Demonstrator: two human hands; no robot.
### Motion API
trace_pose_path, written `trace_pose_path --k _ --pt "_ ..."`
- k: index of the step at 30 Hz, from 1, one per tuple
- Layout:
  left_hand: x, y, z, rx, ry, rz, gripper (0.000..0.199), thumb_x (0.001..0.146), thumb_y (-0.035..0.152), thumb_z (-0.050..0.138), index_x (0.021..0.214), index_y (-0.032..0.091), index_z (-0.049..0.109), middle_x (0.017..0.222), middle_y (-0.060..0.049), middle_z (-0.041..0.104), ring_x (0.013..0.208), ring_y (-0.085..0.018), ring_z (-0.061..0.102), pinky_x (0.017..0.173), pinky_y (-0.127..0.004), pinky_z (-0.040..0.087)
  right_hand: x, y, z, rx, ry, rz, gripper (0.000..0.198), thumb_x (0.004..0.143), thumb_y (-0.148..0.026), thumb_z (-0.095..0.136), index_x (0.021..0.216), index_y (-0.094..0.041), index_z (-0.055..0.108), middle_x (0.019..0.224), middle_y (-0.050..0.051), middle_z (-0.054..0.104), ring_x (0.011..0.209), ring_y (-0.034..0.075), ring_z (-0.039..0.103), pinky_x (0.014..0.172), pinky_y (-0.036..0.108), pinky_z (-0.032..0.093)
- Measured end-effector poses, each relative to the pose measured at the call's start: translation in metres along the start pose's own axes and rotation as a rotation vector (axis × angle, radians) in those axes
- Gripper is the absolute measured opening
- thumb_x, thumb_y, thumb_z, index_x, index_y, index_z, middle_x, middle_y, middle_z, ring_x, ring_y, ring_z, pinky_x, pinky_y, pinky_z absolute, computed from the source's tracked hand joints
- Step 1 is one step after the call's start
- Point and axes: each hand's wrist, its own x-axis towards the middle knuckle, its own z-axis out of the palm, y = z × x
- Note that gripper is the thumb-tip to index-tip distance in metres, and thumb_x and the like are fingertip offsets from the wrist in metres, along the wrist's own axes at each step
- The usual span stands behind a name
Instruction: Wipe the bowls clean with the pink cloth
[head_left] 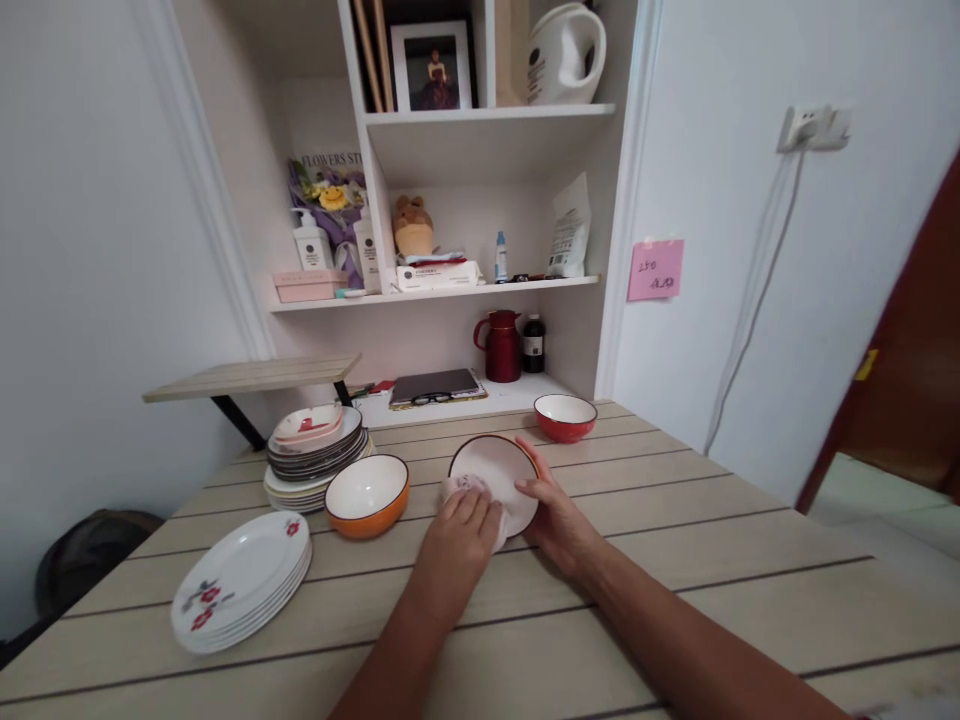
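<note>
A white-lined bowl with a dark rim is tilted toward me above the table. My right hand grips its right side, thumb over the rim and fingers behind. Pressed against the lower left of its inside is a pale cloth or tissue, bunched under the fingers of my left hand. To the left stands an orange bowl, white inside. A red bowl sits farther back on the right.
At the left is a stack of white floral plates; behind it rises a taller pile of mixed plates. A raised wooden shelf overhangs the table's back left. Beyond stand a dark red jug and a laptop.
</note>
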Motion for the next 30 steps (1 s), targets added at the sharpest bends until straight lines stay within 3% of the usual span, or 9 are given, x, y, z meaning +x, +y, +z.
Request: trace_pose_path --k 8,14,19,23,26,30 --pt "0.017 0.025 -0.015 -0.012 0.148 -0.210 0.031 0.099 0.004 0.046 0.126 0.007 0.060 0.098 -0.012 0.077 0.084 -0.021 0.071 0.078 -0.036 0.056 -0.008 0.014 0.013 -0.033 -0.087 0.047 0.091 0.073 -0.025 0.083 0.151 -0.041 0.039 0.132 0.002 0.071 0.112 0.027 0.069 0.103 0.043 0.048" --pt "0.014 0.030 -0.007 -0.166 0.021 -0.122 0.042 0.103 0.010 0.037 0.141 0.015 0.053 0.123 -0.010 0.073 0.113 -0.023 0.068 0.100 -0.041 0.053 0.001 0.017 0.004 -0.023 0.123 0.004 0.069 0.077 -0.029 0.074 0.142 -0.029 0.053 0.095 0.002 0.078 0.094 0.029 0.073 0.093 0.043 0.054" --pt "0.013 0.018 -0.013 -0.238 -0.063 -0.058 0.046 0.103 0.013 0.043 0.148 0.024 0.050 0.139 -0.007 0.066 0.128 -0.020 0.059 0.111 -0.040 0.045 0.002 -0.001 0.001 -0.111 0.026 -0.103 0.056 0.079 -0.031 0.071 0.134 -0.031 0.059 0.114 0.004 0.076 0.105 0.031 0.070 0.097 0.044 0.051" --pt "0.013 -0.001 -0.020 -0.185 -0.070 -0.023 0.036 0.102 0.018 0.051 0.135 0.030 0.062 0.135 -0.001 0.069 0.132 -0.022 0.058 0.117 -0.043 0.040 0.000 -0.012 0.003 -0.284 -0.036 -0.240 0.052 0.076 -0.030 0.073 0.127 -0.028 0.065 0.129 0.005 0.071 0.120 0.032 0.063 0.104 0.042 0.045" --pt "0.011 -0.006 -0.018 -0.107 -0.027 -0.003 0.030 0.102 0.017 0.052 0.128 0.026 0.066 0.132 -0.002 0.070 0.132 -0.024 0.059 0.119 -0.047 0.037 -0.001 -0.017 0.003 -0.319 -0.061 -0.189 0.054 0.076 -0.030 0.072 0.129 -0.028 0.063 0.127 0.006 0.072 0.120 0.032 0.062 0.102 0.043 0.045" --pt "0.007 -0.003 -0.013 -0.053 0.035 0.028 0.030 0.103 0.015 0.048 0.128 0.019 0.065 0.132 -0.006 0.070 0.127 -0.023 0.063 0.116 -0.045 0.043 -0.005 -0.019 0.003 -0.259 -0.041 -0.076 0.073 0.074 -0.030 0.076 0.142 -0.035 0.051 0.128 0.004 0.071 0.114 0.030 0.066 0.098 0.044 0.048"
